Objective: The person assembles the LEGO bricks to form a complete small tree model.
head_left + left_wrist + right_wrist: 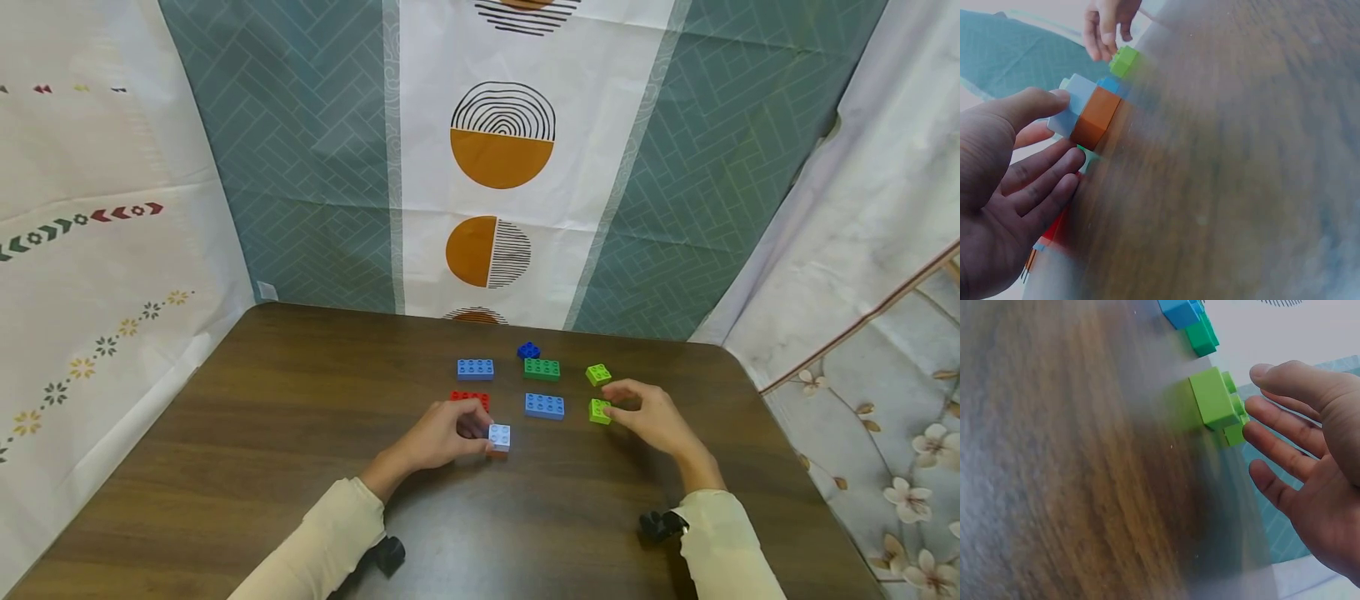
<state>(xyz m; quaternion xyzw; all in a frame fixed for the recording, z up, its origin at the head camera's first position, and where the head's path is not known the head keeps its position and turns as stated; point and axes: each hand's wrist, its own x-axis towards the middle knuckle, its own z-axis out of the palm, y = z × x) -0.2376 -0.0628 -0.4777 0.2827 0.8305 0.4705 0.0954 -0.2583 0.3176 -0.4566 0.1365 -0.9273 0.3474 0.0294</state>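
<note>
My left hand [442, 433] pinches a small pale blue brick [499, 435] between thumb and forefinger. That brick sits on top of an orange brick [1095, 117], which stands on the table; the other fingers of this hand are loosely extended. Over on the right, my right hand [652, 414] hovers beside a lime green brick [599, 411], fingers spread and relaxed. In the right wrist view a small gap shows between the fingertips [1259, 411] and the lime brick. A second lime brick [597, 374] lies just behind it.
Beyond the left hand lie a red brick [470, 399], partly hidden by its fingers, and a blue brick [476, 369]. Between the hands is another blue brick [544, 406], with a green brick [542, 369] and a dark blue piece [528, 350] farther back. Cloths hang around the brown table [315, 400].
</note>
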